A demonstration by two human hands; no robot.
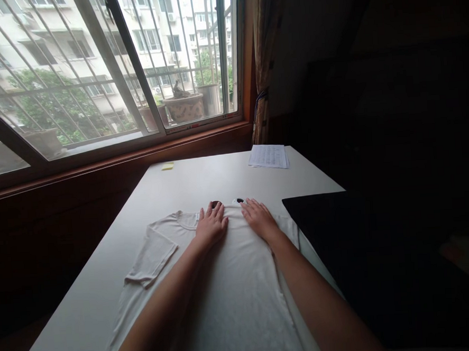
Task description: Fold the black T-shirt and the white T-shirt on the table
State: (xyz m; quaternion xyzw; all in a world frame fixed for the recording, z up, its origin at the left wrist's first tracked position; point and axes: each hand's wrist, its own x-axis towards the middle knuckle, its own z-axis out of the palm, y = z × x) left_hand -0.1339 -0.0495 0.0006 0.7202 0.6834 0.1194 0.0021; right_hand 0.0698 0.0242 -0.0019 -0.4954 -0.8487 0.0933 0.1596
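A pale T-shirt (233, 281) lies spread on the white table (78, 291), its neckline and one short sleeve toward the left. My left hand (212, 224) rests flat on the shirt near the collar, fingers spread. To its right, my right hand (259, 217) lies on the shirt's far edge with its fingers stretched out. Just past the left fingertips shows a dark round spot (216, 203). Beside the right fingertips is a white-rimmed round thing with a dark middle (239, 201). Part of the shirt's right side is folded over and lies under my right forearm.
Printed papers (269, 156) lie at the table's far right corner, and a yellow sticky note (168, 166) at the far left. A black sheet-like thing (320, 218) overlaps the right edge. Behind the table stand a barred window (187, 126) and a curtain (261, 62).
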